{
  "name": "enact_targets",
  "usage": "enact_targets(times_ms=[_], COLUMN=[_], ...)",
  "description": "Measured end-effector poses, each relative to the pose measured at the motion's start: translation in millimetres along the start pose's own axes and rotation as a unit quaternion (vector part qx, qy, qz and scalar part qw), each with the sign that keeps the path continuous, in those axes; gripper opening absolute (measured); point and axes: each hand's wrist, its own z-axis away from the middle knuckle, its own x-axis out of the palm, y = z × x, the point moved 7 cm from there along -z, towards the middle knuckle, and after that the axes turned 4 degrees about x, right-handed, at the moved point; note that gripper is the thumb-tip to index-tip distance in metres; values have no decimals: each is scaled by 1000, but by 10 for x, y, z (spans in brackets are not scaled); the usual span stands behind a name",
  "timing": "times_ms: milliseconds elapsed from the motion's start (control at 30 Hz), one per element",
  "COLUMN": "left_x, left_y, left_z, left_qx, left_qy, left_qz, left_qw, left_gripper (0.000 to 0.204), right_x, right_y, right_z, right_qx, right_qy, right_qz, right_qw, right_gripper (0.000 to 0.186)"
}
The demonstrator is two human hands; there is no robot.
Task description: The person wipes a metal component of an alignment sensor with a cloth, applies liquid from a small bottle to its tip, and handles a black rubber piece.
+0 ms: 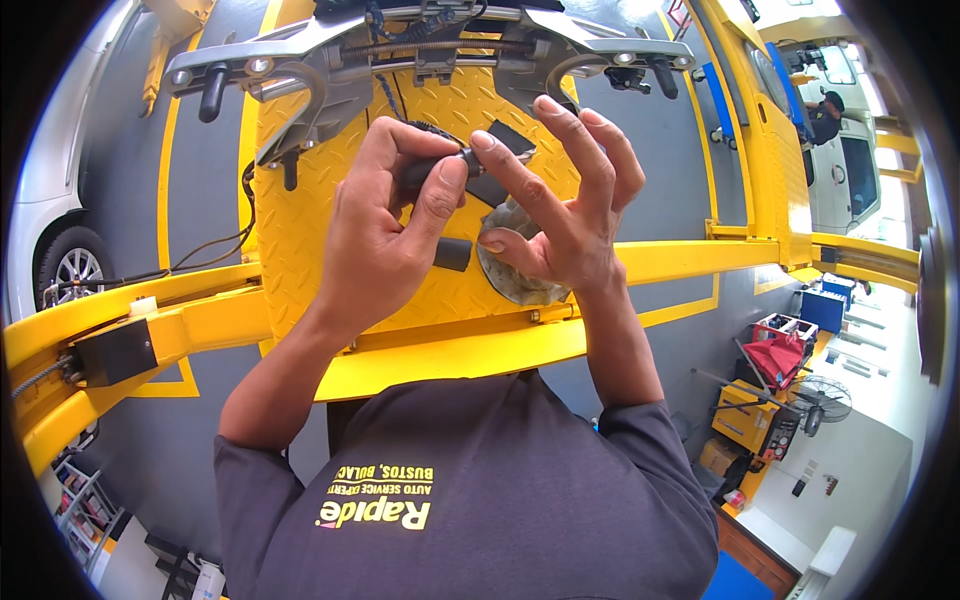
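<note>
My left hand [385, 215] is closed round a dark, roughly cylindrical part [425, 172], its thumb and fingers pinching near the right end. What kind of part it is, I cannot make out. My right hand [575, 205] has its fingers apart, with the index fingertip at the part's right end. Below both hands lies a yellow tread plate [400, 290]. On it, between my wrists, sits a small black block [453, 254]. A crumpled pale rag [530, 280] in a round shape is partly hidden under my right hand. Behind my fingers is a flat black piece [512, 143].
A metal clamp frame [430, 50] with black pegs spans the far side. Yellow beams [680, 260] run off to both sides. A white car's wheel [75, 265] stands at left. At right are a yellow machine [750, 415], a fan [820, 400] and another person [825, 120] farther off.
</note>
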Motion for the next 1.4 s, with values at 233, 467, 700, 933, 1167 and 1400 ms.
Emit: enact_targets(times_ms=[233,467,700,933,1167,1400], left_x=[-44,-38,47,35,39,81], left_y=[51,79,35,-4,-64,-28], left_z=[-16,-21,15,-6,-8,-1], left_qx=[-14,-10,48,40,-33,-7], left_qy=[10,4,-31,-31,-59,-48], left_qz=[34,43,-35,-45,51,37], left_qw=[999,999,998,998,996,998], left_gripper=[18,18,18,22,21,22], right_x=[-30,-15,68,38,-39,-51], right_y=[33,53,250,238,118,104], right_z=[164,160,102,135,221,204], right_qx=[-39,-35,52,39,-29,-8], right_qy=[58,85,11,16,84,89], right_qz=[-20,-24,-164,-226,-114,-102], right_qw=[997,995,985,973,990,991], right_gripper=[45,47,60,64,57,55])
